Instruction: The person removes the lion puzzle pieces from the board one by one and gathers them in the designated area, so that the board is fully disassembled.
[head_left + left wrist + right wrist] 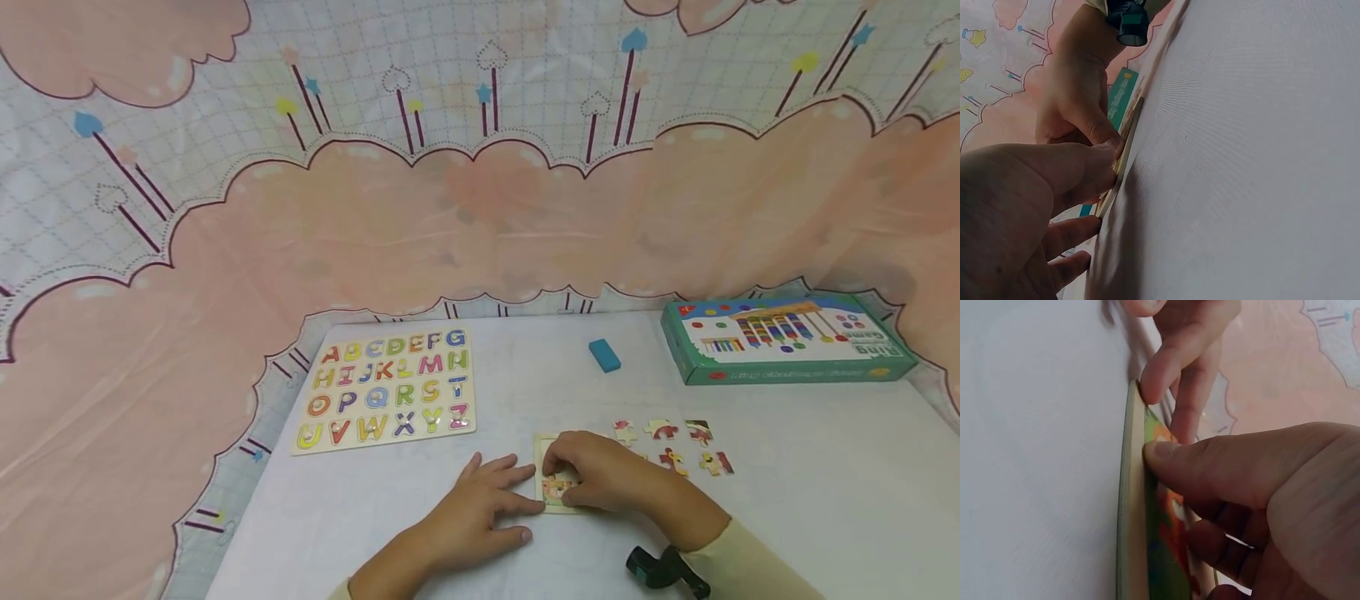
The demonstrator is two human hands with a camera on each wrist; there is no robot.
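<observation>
One white worktop [525, 383] bears a green box [787, 342] far right and an alphabet board [386, 392] at left. Of the hands, the left hand [480, 512] spreads its fingers, tips touching the left edge of a small puzzle board [538, 454] near the front; the right hand [603, 471] arches above it, thumb on its picture; whether it pinches anything, I cannot tell. Beyond lies a blue block [604, 355]; loose pieces [673, 462] sit to the puzzle's right.
</observation>
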